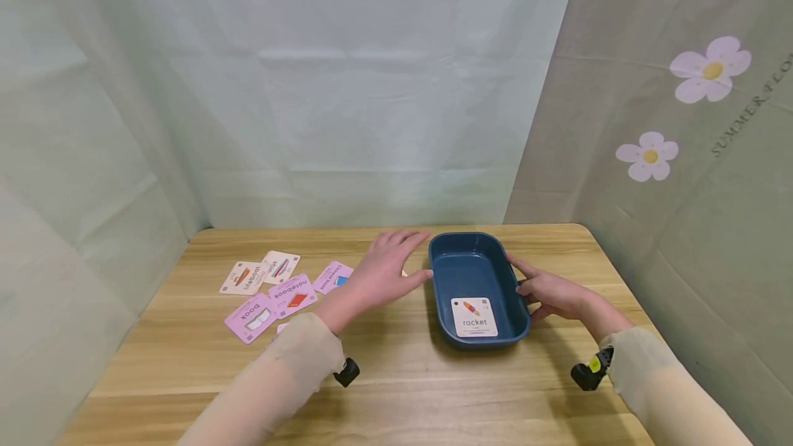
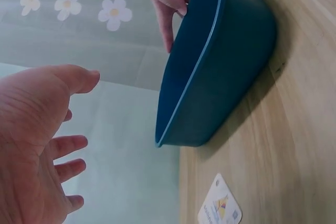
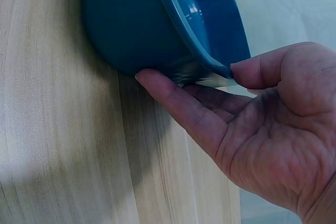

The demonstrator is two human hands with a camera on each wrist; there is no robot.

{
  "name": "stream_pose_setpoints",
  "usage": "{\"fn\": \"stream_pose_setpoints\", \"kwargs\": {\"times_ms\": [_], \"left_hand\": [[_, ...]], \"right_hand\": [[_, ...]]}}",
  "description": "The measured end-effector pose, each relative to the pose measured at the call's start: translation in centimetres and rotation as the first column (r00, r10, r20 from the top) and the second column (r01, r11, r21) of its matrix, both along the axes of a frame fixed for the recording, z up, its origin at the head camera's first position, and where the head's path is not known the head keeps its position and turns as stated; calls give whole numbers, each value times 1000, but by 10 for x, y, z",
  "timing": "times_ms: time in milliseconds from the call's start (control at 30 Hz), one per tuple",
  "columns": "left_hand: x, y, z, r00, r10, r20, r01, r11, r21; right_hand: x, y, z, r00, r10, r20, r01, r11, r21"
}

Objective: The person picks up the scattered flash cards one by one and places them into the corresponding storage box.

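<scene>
A deep blue oblong plastic basin [image 1: 467,270] rests on the wooden table, right of the middle. Inside it, at the near end, lies a white card with a picture and the word rocket [image 1: 474,325]. My right hand [image 1: 554,294] grips the basin's right side; in the right wrist view the thumb [image 3: 257,72] is at the rim and the fingers lie along the outer wall. Beside the left rim is my left hand [image 1: 387,274], fingers spread and holding nothing; the left wrist view shows a gap between it and the basin [image 2: 231,56].
Left on the table are picture cards: lifeboat [image 1: 244,278], ship [image 1: 281,267], notebook [image 1: 292,296], book [image 1: 251,319] and Chinese book [image 1: 332,277]. A sailboat card [image 2: 220,205] lies near the basin, mostly behind my left hand in the head view. Curtains [image 1: 372,88] hang behind and beside the table.
</scene>
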State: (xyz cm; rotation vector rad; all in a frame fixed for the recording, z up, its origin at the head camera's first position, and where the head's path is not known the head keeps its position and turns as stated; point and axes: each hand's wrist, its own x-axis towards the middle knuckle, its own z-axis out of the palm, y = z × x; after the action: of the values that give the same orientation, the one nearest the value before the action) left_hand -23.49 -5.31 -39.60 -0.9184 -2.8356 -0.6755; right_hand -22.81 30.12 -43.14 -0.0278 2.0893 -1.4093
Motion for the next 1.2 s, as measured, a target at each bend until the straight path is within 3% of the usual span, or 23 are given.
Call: {"fn": "stream_pose_setpoints", "kwargs": {"times_ms": [733, 1200], "left_hand": [[4, -45, 9, 997, 64, -37, -62, 997, 54], [10, -74, 11, 994, 103, -36, -102, 994, 36]], "right_hand": [[1, -1, 0, 1000, 4, -4, -4, 1000, -3], [1, -1, -1, 1000, -12, -4, 12, 1000, -5]]}}
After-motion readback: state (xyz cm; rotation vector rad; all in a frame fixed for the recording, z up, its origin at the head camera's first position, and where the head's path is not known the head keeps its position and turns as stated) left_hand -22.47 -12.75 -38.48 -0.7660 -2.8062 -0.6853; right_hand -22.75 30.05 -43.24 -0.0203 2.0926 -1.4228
